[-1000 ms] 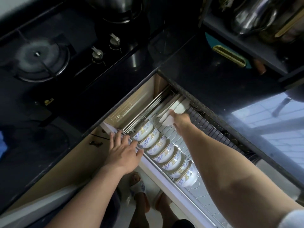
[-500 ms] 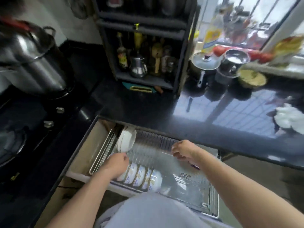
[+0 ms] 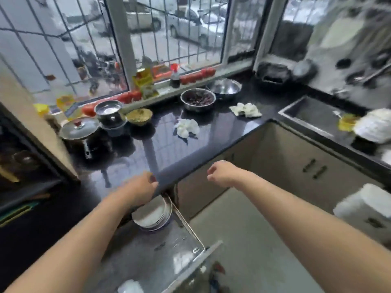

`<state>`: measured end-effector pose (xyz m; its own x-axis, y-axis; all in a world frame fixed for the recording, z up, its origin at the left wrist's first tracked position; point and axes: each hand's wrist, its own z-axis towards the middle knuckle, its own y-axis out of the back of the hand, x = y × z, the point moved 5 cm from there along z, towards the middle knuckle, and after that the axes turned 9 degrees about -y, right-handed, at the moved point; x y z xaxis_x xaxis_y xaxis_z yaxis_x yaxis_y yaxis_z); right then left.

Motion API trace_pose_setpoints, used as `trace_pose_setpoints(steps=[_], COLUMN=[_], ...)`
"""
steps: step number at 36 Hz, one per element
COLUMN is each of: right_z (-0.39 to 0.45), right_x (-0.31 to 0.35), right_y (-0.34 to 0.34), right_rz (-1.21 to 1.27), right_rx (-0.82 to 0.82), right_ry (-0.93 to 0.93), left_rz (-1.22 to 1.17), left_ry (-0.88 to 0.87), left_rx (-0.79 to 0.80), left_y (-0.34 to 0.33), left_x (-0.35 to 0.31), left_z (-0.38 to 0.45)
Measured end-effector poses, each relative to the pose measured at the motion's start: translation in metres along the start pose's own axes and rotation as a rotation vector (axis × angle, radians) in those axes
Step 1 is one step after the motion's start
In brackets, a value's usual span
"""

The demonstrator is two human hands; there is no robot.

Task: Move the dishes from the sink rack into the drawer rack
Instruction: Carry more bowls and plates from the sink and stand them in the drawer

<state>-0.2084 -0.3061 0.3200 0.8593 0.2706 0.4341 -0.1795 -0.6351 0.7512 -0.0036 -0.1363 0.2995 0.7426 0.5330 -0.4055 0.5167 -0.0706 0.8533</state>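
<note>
- While the head view is blurred, both bare forearms show reaching forward over the open drawer rack (image 3: 169, 246), which juts out below the black countertop (image 3: 169, 144).
- Left hand (image 3: 140, 191) hangs above the rear of the drawer, at the countertop's front edge; its fingers curl loosely downward and grip nothing that can be seen, though whether the fingertips touch the edge cannot be told.
- Just under that hand, a stack of white plates (image 3: 153, 214) leans in the drawer rack near its back right corner.
- At the bottom of the frame a pale rounded dish (image 3: 130, 287) sits in the front of the drawer; it is too blurred to name more exactly.
- Right hand (image 3: 222, 173) is raised in the air in front of the cabinet doors (image 3: 296, 166), well apart from the drawer, fingers loosely curled and holding nothing.
- Far right, the sink (image 3: 313, 117) is set into the counter; beside it a pile of white dishes (image 3: 374, 125) stands, smeared by motion.
- On the countertop lie two crumpled white cloths (image 3: 187, 127), a steel bowl with dark contents (image 3: 197, 99), an empty steel bowl (image 3: 225, 87), a lidded pot (image 3: 81, 130) and a small bowl of yellowish food (image 3: 138, 116).
- Bottles and red items line the windowsill (image 3: 190, 79).
</note>
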Motion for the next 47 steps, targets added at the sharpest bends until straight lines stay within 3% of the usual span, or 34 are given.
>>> trace_pose_setpoints(steps=[12, 19, 25, 32, 47], right_z=[-0.045, -0.068, -0.109, -0.117, -0.036], right_x=[-0.288, -0.454, -0.6, -0.706, -0.871], right_y=[0.156, 0.221, 0.293, 0.356, 0.42], right_rz=[0.18, 0.278, 0.412, 0.52, 0.544], right_rx=[-0.277, -0.327, -0.532, -0.681, -0.578], right_ry=[-0.307, -0.404, -0.594, -0.681, -0.957], left_rz=[0.158, 0.05, -0.053, -0.123, 0.226], left_ry=[-0.498, -0.627, -0.664, -0.702, -1.048], left_rx=[0.215, 0.273, 0.318, 0.364, 0.619], left_y=[-0.117, -0.208, -0.263, -0.298, -0.442], left_x=[-0.35, -0.516, -0.643, -0.752, -0.97], left_z=[0.064, 0.088, 0.109, 0.178, 0.352])
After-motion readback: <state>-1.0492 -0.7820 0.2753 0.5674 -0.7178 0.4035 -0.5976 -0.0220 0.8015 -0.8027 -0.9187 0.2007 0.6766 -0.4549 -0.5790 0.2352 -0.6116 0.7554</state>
